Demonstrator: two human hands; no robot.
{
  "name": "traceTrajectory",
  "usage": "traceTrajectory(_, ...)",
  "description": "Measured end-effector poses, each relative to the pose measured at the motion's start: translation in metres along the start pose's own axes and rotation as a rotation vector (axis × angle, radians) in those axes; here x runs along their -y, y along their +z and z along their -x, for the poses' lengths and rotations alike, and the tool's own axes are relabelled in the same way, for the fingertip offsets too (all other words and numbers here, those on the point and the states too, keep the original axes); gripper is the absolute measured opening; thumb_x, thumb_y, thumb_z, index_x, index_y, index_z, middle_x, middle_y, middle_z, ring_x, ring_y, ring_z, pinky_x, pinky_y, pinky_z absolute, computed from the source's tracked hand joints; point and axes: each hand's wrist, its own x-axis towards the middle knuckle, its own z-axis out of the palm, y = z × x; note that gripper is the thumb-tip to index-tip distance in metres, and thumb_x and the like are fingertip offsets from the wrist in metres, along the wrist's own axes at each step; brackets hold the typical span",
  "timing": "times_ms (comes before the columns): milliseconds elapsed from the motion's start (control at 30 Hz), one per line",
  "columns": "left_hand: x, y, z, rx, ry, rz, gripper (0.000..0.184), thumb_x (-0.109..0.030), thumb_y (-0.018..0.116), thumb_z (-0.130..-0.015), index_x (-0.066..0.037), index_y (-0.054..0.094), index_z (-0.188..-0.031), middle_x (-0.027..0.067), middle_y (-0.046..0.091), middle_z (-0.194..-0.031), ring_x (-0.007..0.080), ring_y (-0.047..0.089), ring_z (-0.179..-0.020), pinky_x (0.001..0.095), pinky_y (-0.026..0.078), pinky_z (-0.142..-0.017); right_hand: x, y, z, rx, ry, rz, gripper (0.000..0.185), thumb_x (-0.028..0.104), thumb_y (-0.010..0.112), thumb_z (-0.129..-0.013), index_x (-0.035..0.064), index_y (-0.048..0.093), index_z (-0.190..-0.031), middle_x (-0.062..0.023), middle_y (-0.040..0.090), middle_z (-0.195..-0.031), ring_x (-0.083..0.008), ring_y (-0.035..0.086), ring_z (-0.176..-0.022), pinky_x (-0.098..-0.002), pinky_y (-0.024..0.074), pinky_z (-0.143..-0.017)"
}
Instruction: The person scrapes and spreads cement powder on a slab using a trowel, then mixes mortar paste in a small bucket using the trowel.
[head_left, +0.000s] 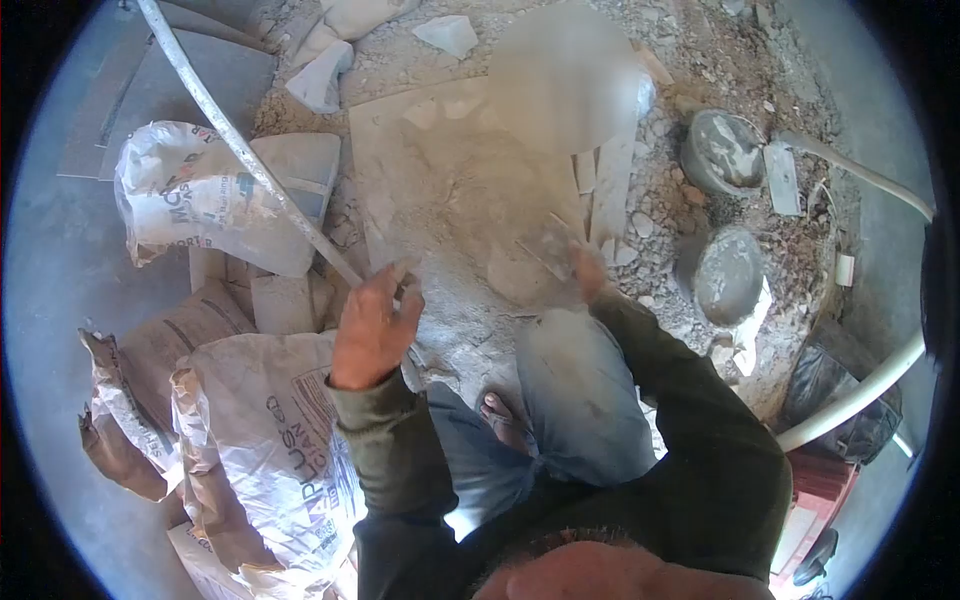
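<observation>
My left hand [372,330] is in front of the lower end of a long pale pipe [235,140]. Its fingers are loosely bent and apart from the thumb, with nothing visible between them. My right hand [590,272], partly blurred, is closed on what looks like a flat rectangular trowel [547,246]. That blade is over a dusty board [440,185] strewn with grey-brown powder. A rounded heap of powder [520,282] lies just below the blade, near my knee. Dust haze softens the edges here.
Two buckets of grey mix, one upper [722,152] and one lower [727,275], stand at right on rubble. Printed paper sacks [270,430] crowd the lower left; another sack [220,190] lies above. Pale hoses [865,395] curve in at right. A blurred patch covers the board's top.
</observation>
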Motion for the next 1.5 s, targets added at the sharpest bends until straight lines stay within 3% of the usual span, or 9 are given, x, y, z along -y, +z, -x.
traceTrajectory(200,-0.019,-0.006,0.017,0.103,-0.107,0.045,0.034,-0.008,0.061,-0.081,-0.006,0.06,-0.115,0.0173,0.066,-0.092,0.0314,0.065,-0.083,0.0378,0.049,-0.073,0.055,0.118,-0.064,-0.101,-0.26,0.214,0.054,0.045,0.039,-0.096,-0.0009,0.058,-0.116,-0.0201,0.062,-0.113,-0.0336,0.056,-0.106,-0.0436,0.04,-0.093)
traceTrajectory(267,-0.02,-0.008,0.018,0.128,-0.114,0.035,0.034,-0.008,0.061,-0.081,-0.004,0.059,-0.115,0.0186,0.066,-0.092,0.0323,0.065,-0.083,0.0382,0.049,-0.073,0.022,0.128,-0.098,-0.001,-0.285,-0.051,0.048,0.04,0.043,-0.096,-0.0011,0.057,-0.117,-0.0174,0.062,-0.114,-0.0314,0.058,-0.104,-0.0419,0.0419,-0.093)
traceTrajectory(500,-0.009,-0.005,0.011,0.168,-0.129,0.067,0.032,-0.007,0.058,-0.08,0.0,0.059,-0.112,0.0213,0.063,-0.085,0.0363,0.063,-0.078,0.0408,0.048,-0.07,0.036,0.095,-0.088,0.355,0.045,-1.032,0.032,0.022,0.055,-0.094,0.002,0.054,-0.118,-0.0092,0.06,-0.116,-0.0193,0.06,-0.103,-0.0342,0.0493,-0.089)
traceTrajectory(767,0.004,0.017,-0.015,0.183,-0.069,-0.027,0.03,-0.012,0.059,-0.081,-0.003,0.06,-0.109,0.0214,0.063,-0.088,0.0388,0.061,-0.083,0.0447,0.047,-0.075,0.111,0.001,-0.007,0.387,-0.05,-0.926,0.037,0.021,0.053,-0.095,0.0008,0.049,-0.125,-0.0087,0.059,-0.12,-0.0204,0.058,-0.107,-0.0367,0.0485,-0.093)
traceTrajectory(833,0.016,0.028,-0.015,0.075,0.097,-0.093,0.029,-0.015,0.059,-0.082,-0.004,0.061,-0.109,0.0203,0.064,-0.094,0.0384,0.06,-0.088,0.0447,0.047,-0.079,0.111,-0.033,0.023,0.342,-0.075,-0.913,0.039,0.021,0.052,-0.095,0.0001,0.048,-0.127,-0.009,0.058,-0.121,-0.0203,0.058,-0.108,-0.0365,0.0479,-0.094)
traceTrajectory(1067,0.038,0.034,-0.049,0.375,-0.163,0.01,0.037,-0.02,0.057,-0.084,-0.004,0.059,-0.118,0.0209,0.063,-0.103,0.0367,0.059,-0.099,0.0403,0.045,-0.088,0.096,-0.186,0.134,-0.031,-0.123,-0.869,0.042,0.023,0.05,-0.094,-0.0004,0.047,-0.128,-0.0098,0.055,-0.125,-0.0216,0.057,-0.109,-0.0345,0.0443,-0.097)
traceTrajectory(1167,0.04,0.042,-0.049,0.263,-0.073,-0.093,0.039,-0.015,0.056,-0.082,-0.001,0.06,-0.118,0.0104,0.063,-0.084,0.0158,0.056,-0.075,0.0292,0.045,-0.072,0.084,-0.248,0.194,-0.212,-0.168,-0.84,0.041,0.02,0.051,-0.093,-0.001,0.048,-0.128,-0.0099,0.056,-0.122,-0.0207,0.058,-0.107,-0.0342,0.0463,-0.094)
traceTrajectory(1433,0.052,0.049,-0.068,0.396,-0.129,0.034,0.039,-0.016,0.055,-0.083,-0.001,0.058,-0.119,0.0188,0.063,-0.098,0.0264,0.06,-0.09,0.0343,0.045,-0.082,-0.004,-0.359,0.241,-0.635,-0.113,-0.646,0.033,0.025,0.053,-0.093,0.0005,0.058,-0.115,-0.0091,0.063,-0.107,-0.019,0.061,-0.095,-0.0325,0.0491,-0.084)
traceTrajectory(1500,0.054,0.053,-0.07,0.423,-0.123,0.028,0.039,-0.017,0.055,-0.084,0.0,0.058,-0.119,0.023,0.064,-0.103,0.0309,0.061,-0.097,0.0365,0.045,-0.087,-0.02,-0.368,0.241,-0.722,-0.3,-0.022,0.033,0.025,0.051,-0.093,0.0014,0.057,-0.117,-0.0088,0.063,-0.105,-0.0192,0.061,-0.096,-0.0333,0.0491,-0.084)
